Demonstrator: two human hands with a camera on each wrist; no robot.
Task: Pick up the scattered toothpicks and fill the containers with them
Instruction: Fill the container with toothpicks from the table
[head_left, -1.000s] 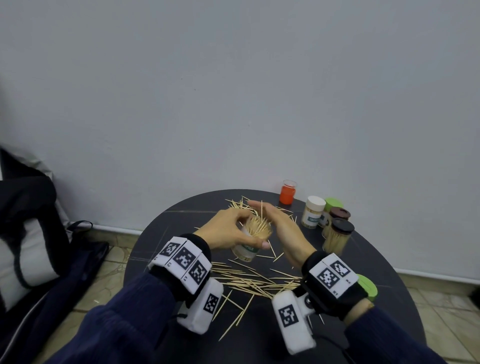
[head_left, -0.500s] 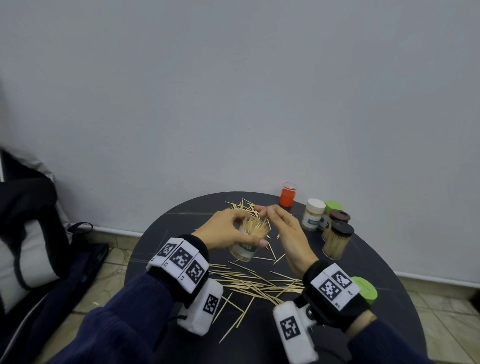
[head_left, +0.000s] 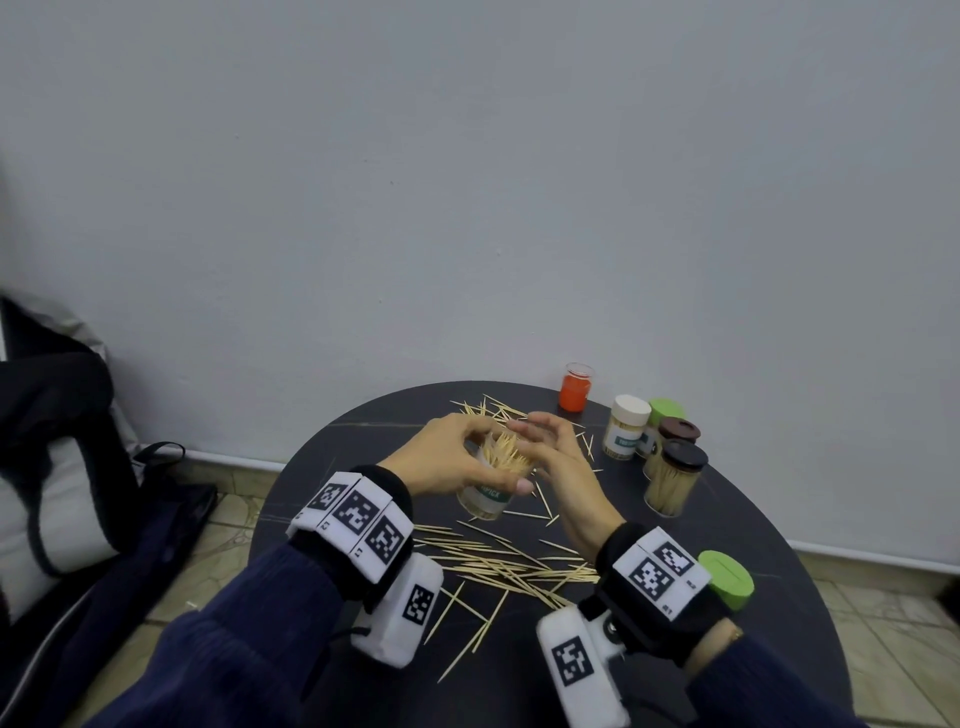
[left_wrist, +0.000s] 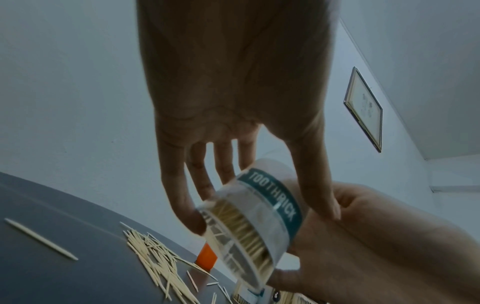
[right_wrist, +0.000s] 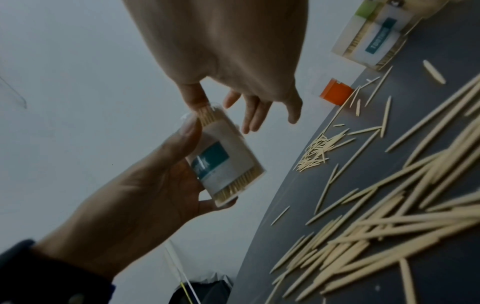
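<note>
My left hand (head_left: 452, 460) grips a clear toothpick container (head_left: 488, 499) with a teal label, held tilted above the dark round table (head_left: 779, 525). It is packed with toothpicks that stick out of its open mouth. My right hand (head_left: 556, 452) is at that mouth with its fingers straight and spread. In the right wrist view its thumb (right_wrist: 193, 96) touches the toothpick tips on the container (right_wrist: 223, 156). The left wrist view shows the container (left_wrist: 262, 222) from below. Scattered toothpicks (head_left: 509, 566) lie under my wrists, and a smaller heap (head_left: 498, 410) lies beyond the hands.
Lidded containers stand at the back right: a white-lidded one (head_left: 627, 426), two dark-lidded jars (head_left: 675, 478) and a small orange jar (head_left: 575, 387). A loose green lid (head_left: 726, 579) lies by my right wrist. A dark bag (head_left: 62, 467) sits on the floor at left.
My right hand's fingers have shifted from lying across the container's mouth to spreading beside it. My left hand keeps its hold in about the same place.
</note>
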